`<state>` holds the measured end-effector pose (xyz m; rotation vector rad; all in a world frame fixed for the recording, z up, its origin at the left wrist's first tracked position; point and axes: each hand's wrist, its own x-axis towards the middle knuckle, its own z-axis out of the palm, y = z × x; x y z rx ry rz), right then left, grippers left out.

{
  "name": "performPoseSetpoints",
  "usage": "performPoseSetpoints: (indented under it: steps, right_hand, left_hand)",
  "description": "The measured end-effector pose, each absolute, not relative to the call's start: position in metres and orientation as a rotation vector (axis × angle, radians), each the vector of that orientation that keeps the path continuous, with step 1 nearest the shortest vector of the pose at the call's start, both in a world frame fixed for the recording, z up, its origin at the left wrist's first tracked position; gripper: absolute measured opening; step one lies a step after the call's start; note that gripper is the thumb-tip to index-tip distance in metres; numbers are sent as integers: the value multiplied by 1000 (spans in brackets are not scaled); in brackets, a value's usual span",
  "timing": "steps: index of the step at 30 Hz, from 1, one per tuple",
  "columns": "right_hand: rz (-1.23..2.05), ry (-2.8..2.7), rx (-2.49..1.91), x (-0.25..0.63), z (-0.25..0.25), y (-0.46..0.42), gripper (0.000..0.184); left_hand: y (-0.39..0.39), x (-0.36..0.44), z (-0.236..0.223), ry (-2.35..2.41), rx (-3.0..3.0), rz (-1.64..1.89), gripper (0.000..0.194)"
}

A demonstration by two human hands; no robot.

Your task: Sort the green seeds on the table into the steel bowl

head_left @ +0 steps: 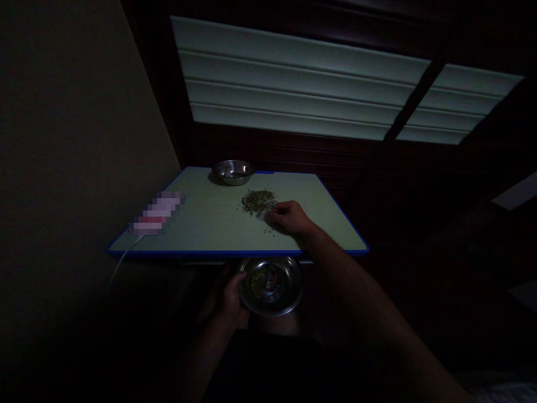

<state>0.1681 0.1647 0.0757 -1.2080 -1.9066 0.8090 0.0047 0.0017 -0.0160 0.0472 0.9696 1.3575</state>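
Note:
A pile of small greenish grains (258,201) lies on a pale tabletop with a blue rim (235,253). My right hand (291,217) rests on the table at the pile's near right edge, fingers curled and pinched against the grains; what they pinch is too small to make out. Below the table's front edge my left hand (234,299) grips the left rim of a steel bowl (272,285) that holds a few grains. The scene is dim.
A second steel bowl (233,171) stands at the table's far edge. A blurred pink and white object (157,212) with a white cable lies at the table's left. A wall is on the left, a shuttered window behind.

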Motion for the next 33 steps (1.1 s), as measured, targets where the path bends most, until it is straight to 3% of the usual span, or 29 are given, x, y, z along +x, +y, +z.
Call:
performPoseSetpoints:
  steps: [12,33]
  right_hand:
    - [554,-1845,-1416,167,79,168,14]
    - [292,-2088,-1135,171,71,172,17]
  left_hand:
    - [2,2,-19,956,35,1339,19]
    - [1,5,-13,972,37,1349,18]
